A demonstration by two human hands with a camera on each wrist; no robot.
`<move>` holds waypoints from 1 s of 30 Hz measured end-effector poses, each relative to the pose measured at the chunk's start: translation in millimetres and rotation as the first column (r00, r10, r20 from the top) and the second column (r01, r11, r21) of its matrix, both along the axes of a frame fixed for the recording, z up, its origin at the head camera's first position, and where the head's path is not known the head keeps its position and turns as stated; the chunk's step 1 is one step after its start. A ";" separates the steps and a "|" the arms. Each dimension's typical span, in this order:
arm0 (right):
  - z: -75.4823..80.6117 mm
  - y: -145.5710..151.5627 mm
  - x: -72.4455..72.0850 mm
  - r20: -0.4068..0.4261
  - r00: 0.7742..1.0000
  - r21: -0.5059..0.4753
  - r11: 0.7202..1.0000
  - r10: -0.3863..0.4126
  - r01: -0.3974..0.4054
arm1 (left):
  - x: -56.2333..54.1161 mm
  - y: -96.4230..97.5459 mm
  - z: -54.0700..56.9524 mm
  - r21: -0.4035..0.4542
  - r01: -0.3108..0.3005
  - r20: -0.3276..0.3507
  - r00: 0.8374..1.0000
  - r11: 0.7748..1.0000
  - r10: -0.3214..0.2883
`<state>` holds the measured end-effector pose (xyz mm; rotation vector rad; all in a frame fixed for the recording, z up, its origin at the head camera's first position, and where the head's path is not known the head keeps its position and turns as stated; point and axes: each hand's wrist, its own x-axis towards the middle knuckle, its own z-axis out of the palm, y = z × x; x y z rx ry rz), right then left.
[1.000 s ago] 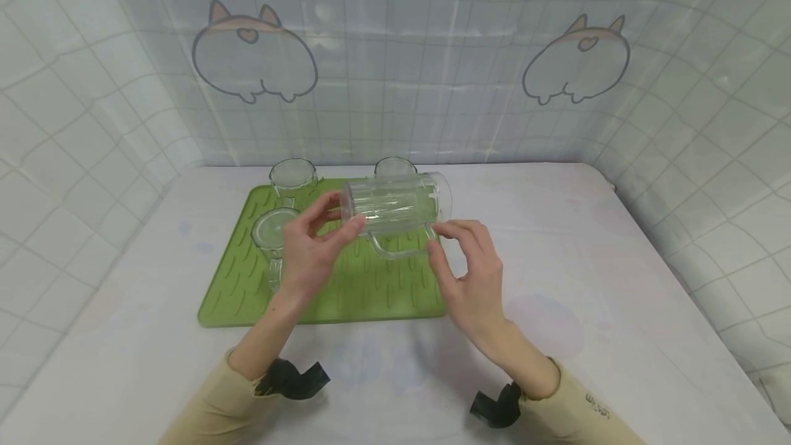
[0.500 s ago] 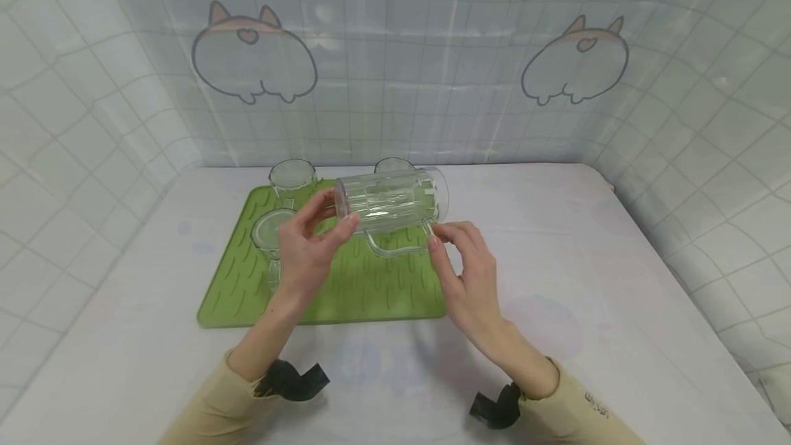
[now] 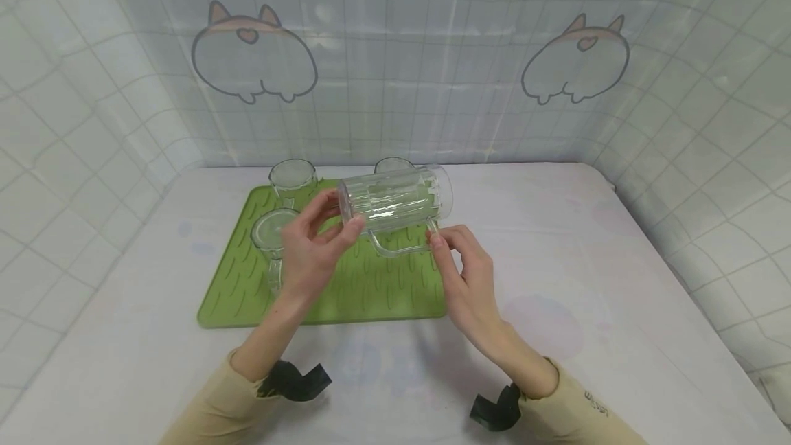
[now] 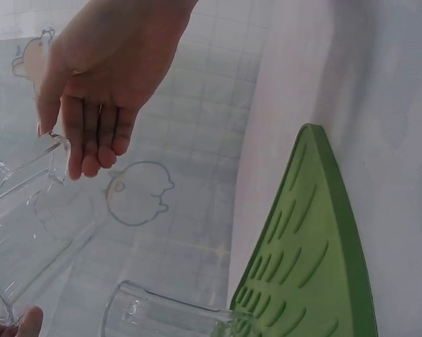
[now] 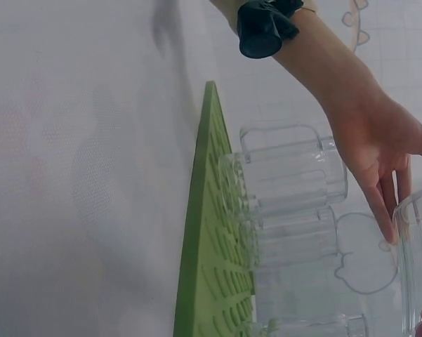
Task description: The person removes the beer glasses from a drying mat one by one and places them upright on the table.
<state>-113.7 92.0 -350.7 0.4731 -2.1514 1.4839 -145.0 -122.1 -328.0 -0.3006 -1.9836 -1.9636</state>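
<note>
A clear glass mug (image 3: 395, 199) is held on its side above the green mat (image 3: 371, 287), its handle (image 3: 398, 251) facing toward me. My left hand (image 3: 312, 246) grips the left end of the mug between thumb and fingers. The thumb and index finger of my right hand (image 3: 466, 273) pinch the handle near its right end. In the left wrist view the right hand (image 4: 116, 77) shows at the handle, its other fingers extended. The right wrist view has the left hand (image 5: 379, 137) against the mug (image 5: 416, 260), which the frame edge cuts off.
Three more glass mugs stand on the mat: one at back left (image 3: 293, 177), one at front left (image 3: 269, 233), and one at the back (image 3: 394, 165) partly hidden by the held mug. A white cloth (image 3: 587, 259) covers the table. Tile-patterned sheeting (image 3: 420, 88) encloses three sides.
The mug's right end has risen slightly, so it tilts a little more. My right thumb and fingers have moved slightly along the handle. The mugs on the mat have stayed put.
</note>
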 end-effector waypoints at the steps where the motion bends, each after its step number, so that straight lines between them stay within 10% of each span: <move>1: -0.1 0.2 -0.3 0.005 1.000 -0.006 1.000 0.000 0.000 | 0.1 0.4 0.1 0.007 0.008 -0.002 1.000 1.000 -0.008; 30: 7.8 9.3 -0.5 0.081 0.997 -0.203 0.979 0.009 0.008 | 1.6 0.5 -6.0 -0.032 0.119 0.012 0.993 0.992 -0.119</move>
